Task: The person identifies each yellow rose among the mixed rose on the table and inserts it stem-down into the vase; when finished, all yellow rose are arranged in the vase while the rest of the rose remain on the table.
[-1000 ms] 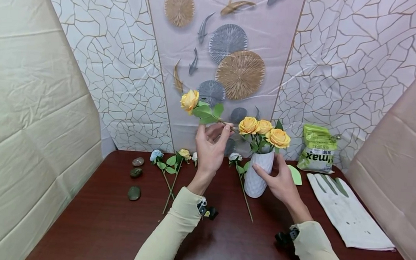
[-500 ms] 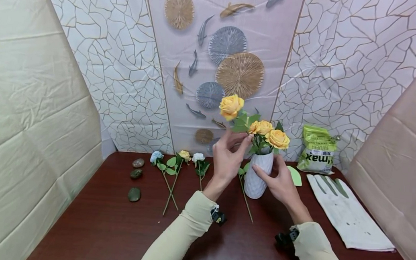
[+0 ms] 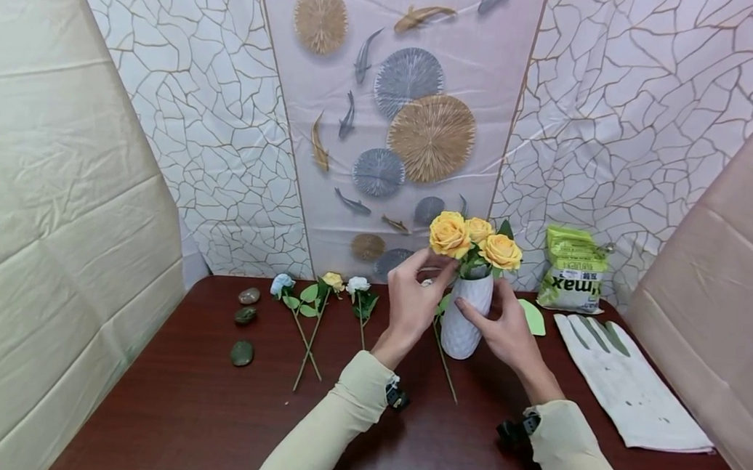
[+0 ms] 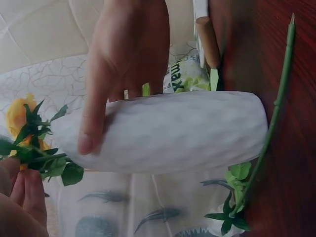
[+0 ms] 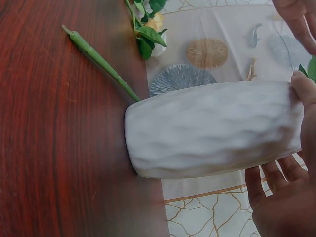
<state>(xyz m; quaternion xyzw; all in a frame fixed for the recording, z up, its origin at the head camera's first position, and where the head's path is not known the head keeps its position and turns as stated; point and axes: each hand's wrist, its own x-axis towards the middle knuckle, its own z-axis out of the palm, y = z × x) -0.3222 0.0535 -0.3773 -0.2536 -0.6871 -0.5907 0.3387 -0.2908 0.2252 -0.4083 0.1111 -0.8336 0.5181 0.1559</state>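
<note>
A white textured vase (image 3: 465,325) stands on the table, with yellow roses (image 3: 501,252) in its mouth. My right hand (image 3: 511,332) grips the vase's upper part, its thumb (image 4: 91,133) across the front and fingers behind. At the vase's mouth, my left hand (image 3: 413,296) pinches a yellow rose (image 3: 450,234) below its bloom. That rose's bloom is level with the others, and its lower stem is hidden. Left of the vase lies a white rose whose bare green stem (image 4: 281,84) runs toward the near side.
A blue rose (image 3: 283,284), a yellow rose (image 3: 332,281) and a white rose (image 3: 358,285) lie on the dark red table (image 3: 161,409). Several stones (image 3: 242,353) are at left. A green bag (image 3: 573,270) and white gloves (image 3: 631,387) lie at right.
My left hand has moved right to the vase with the yellow rose, whose bloom has come down beside the other blooms. My right hand has stayed on the vase.
</note>
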